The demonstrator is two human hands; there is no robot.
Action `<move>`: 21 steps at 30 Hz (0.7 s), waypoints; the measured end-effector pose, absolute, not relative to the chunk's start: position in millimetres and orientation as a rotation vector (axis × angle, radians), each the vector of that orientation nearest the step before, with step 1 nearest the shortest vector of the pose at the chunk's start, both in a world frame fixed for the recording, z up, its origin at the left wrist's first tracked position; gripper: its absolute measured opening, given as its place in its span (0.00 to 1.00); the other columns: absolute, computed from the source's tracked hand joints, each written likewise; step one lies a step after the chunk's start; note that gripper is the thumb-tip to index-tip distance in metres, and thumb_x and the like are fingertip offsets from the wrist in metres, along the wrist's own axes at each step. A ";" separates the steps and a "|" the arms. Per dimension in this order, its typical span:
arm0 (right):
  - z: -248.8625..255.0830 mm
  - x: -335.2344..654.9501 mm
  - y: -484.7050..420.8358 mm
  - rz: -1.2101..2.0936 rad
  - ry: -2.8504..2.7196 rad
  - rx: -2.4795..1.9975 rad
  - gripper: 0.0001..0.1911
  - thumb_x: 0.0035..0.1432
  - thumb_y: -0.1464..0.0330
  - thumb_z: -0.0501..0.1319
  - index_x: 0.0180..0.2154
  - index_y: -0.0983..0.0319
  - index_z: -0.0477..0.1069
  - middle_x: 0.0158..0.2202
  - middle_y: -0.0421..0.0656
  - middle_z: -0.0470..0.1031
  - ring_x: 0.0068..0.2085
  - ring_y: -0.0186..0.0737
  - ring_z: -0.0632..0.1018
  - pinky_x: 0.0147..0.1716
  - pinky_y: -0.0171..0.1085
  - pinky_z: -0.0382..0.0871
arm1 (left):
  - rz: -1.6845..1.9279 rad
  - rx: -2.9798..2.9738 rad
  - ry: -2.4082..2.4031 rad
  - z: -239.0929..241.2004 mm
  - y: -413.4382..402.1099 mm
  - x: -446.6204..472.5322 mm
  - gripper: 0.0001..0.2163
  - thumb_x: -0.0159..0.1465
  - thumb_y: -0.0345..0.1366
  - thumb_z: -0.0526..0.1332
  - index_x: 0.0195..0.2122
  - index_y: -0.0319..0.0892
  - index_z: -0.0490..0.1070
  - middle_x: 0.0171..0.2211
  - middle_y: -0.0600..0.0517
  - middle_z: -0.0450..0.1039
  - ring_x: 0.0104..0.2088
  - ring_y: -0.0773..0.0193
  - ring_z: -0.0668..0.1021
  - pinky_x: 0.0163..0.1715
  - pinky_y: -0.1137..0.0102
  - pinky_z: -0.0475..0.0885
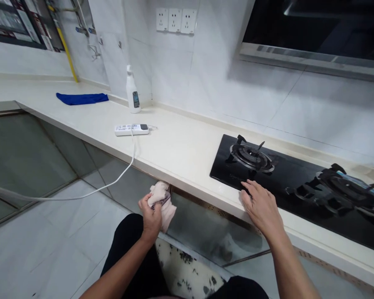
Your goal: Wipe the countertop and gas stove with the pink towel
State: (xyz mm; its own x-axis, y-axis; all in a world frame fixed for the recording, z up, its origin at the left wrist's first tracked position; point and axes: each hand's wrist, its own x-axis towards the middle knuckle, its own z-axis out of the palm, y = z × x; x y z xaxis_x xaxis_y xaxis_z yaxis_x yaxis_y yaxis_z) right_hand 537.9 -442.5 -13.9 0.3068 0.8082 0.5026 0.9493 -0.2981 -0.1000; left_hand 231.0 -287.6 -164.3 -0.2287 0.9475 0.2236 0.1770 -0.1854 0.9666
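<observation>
My left hand (152, 220) grips a crumpled pale pink cloth (167, 211), with a darker patch showing in its folds. It holds the cloth against the cabinet front (199, 224), just under the countertop's edge. On the right, my right hand (262, 207) rests at the front edge of the black gas stove (233, 176), fingers stretched out and nothing in them. Its fingertips reach onto the glass, in front of the left burner (252, 158).
A white spray bottle (132, 93) stands by the wall. Before it lies a power strip (131, 130), its white cord (118, 179) hanging off the counter leftward. A blue cloth (82, 99) lies further left. A dark range hood (324, 33) overhangs the right side.
</observation>
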 end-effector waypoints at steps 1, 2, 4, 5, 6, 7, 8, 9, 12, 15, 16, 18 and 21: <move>-13.0 537.3 -442.6 -0.505 -1.567 -2.210 0.28 0.73 0.58 0.43 0.59 0.61 0.73 0.65 0.50 0.74 0.68 0.51 0.69 0.67 0.55 0.59 | 1.441 1.380 1.403 -167.6 -287.5 241.4 0.19 0.62 0.35 0.57 0.55 0.46 0.61 0.56 0.43 0.60 0.62 0.50 0.67 0.69 0.52 0.60; -12.0 536.7 -442.8 -0.501 -1.560 -2.217 0.28 0.73 0.58 0.43 0.59 0.61 0.73 0.65 0.50 0.73 0.68 0.51 0.69 0.67 0.55 0.59 | 1.368 1.414 1.384 -170.4 -289.8 254.1 0.19 0.62 0.34 0.57 0.55 0.45 0.60 0.56 0.43 0.58 0.63 0.50 0.66 0.70 0.52 0.57; -10.3 535.9 -443.2 -0.491 -1.549 -2.223 0.28 0.73 0.58 0.43 0.59 0.61 0.73 0.65 0.50 0.73 0.68 0.50 0.69 0.67 0.55 0.59 | 1.183 1.469 1.320 -176.5 -302.1 282.3 0.19 0.60 0.32 0.58 0.54 0.44 0.62 0.56 0.42 0.58 0.63 0.49 0.65 0.71 0.52 0.56; -9.8 535.8 -443.4 -0.484 -1.551 -2.222 0.28 0.73 0.57 0.43 0.59 0.61 0.73 0.65 0.50 0.74 0.68 0.50 0.69 0.67 0.55 0.59 | 1.091 1.489 1.280 -180.5 -311.6 295.5 0.19 0.58 0.31 0.59 0.52 0.44 0.63 0.55 0.42 0.59 0.62 0.48 0.66 0.70 0.51 0.57; -9.5 535.9 -443.6 -0.477 -1.553 -2.219 0.28 0.73 0.57 0.43 0.58 0.61 0.73 0.65 0.50 0.74 0.68 0.50 0.69 0.66 0.55 0.59 | 0.994 1.509 1.228 -184.9 -322.5 306.6 0.19 0.57 0.30 0.60 0.50 0.44 0.65 0.54 0.42 0.61 0.62 0.48 0.67 0.70 0.52 0.58; -9.6 536.2 -443.7 -0.471 -1.557 -2.217 0.28 0.73 0.57 0.43 0.59 0.61 0.73 0.65 0.50 0.74 0.68 0.50 0.69 0.66 0.55 0.60 | 0.887 1.525 1.162 -189.6 -334.0 315.0 0.19 0.54 0.29 0.61 0.48 0.44 0.67 0.53 0.43 0.64 0.60 0.48 0.69 0.68 0.53 0.60; -9.9 536.6 -443.8 -0.467 -1.560 -2.215 0.28 0.73 0.57 0.43 0.59 0.60 0.73 0.65 0.50 0.74 0.68 0.50 0.69 0.66 0.56 0.60 | 0.773 1.538 1.082 -194.2 -345.1 320.5 0.18 0.51 0.27 0.62 0.45 0.44 0.69 0.49 0.45 0.67 0.57 0.49 0.71 0.66 0.54 0.63; -10.4 537.0 -443.8 -0.465 -1.562 -2.212 0.28 0.73 0.57 0.43 0.59 0.60 0.73 0.65 0.49 0.74 0.68 0.50 0.69 0.66 0.56 0.60 | 0.656 1.544 0.992 -198.3 -355.2 323.1 0.17 0.49 0.26 0.62 0.41 0.44 0.71 0.45 0.48 0.70 0.53 0.51 0.74 0.62 0.57 0.67; -12.4 538.6 -444.2 -0.458 -1.556 -2.195 0.28 0.73 0.57 0.43 0.58 0.60 0.73 0.65 0.49 0.74 0.68 0.51 0.70 0.67 0.57 0.59 | 0.379 1.516 0.768 -202.3 -374.0 318.3 0.11 0.47 0.26 0.61 0.32 0.43 0.71 0.31 0.55 0.70 0.37 0.58 0.76 0.45 0.64 0.73; -14.4 541.7 -446.2 -0.429 -1.543 -2.131 0.28 0.73 0.55 0.44 0.57 0.60 0.75 0.63 0.51 0.75 0.66 0.52 0.71 0.66 0.56 0.61 | 0.290 1.470 0.663 -182.4 -373.6 302.9 0.12 0.50 0.28 0.60 0.37 0.44 0.73 0.28 0.57 0.68 0.33 0.62 0.73 0.38 0.68 0.70; -15.0 543.5 -447.2 -0.412 -1.530 -2.095 0.28 0.72 0.54 0.45 0.56 0.60 0.75 0.62 0.51 0.75 0.65 0.52 0.72 0.65 0.56 0.62 | 0.269 1.451 0.621 -168.6 -370.2 296.2 0.14 0.52 0.29 0.60 0.40 0.44 0.74 0.29 0.57 0.69 0.33 0.63 0.73 0.38 0.69 0.69; -16.7 548.5 -448.8 -0.352 -1.506 -2.001 0.27 0.72 0.51 0.48 0.55 0.59 0.76 0.61 0.51 0.76 0.62 0.52 0.75 0.64 0.55 0.65 | 0.236 1.402 0.517 -131.0 -360.6 282.0 0.16 0.53 0.31 0.61 0.44 0.46 0.76 0.33 0.57 0.72 0.35 0.64 0.74 0.38 0.70 0.67; -19.8 557.5 -449.1 -0.264 -1.486 -1.890 0.25 0.70 0.50 0.51 0.52 0.56 0.77 0.58 0.49 0.78 0.60 0.51 0.76 0.62 0.55 0.67 | 0.274 1.332 0.391 -59.8 -343.7 267.9 0.17 0.54 0.34 0.64 0.46 0.44 0.76 0.36 0.55 0.74 0.37 0.64 0.74 0.38 0.71 0.67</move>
State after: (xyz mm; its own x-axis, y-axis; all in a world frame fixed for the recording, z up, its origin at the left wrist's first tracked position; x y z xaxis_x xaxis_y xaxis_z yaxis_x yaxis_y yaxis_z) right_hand 557.5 -449.1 -19.8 0.3183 0.7679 0.5559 0.9125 -0.0893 -0.3992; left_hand 267.9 -343.7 -59.8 0.9037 0.4112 -0.1193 0.0288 0.2197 0.9752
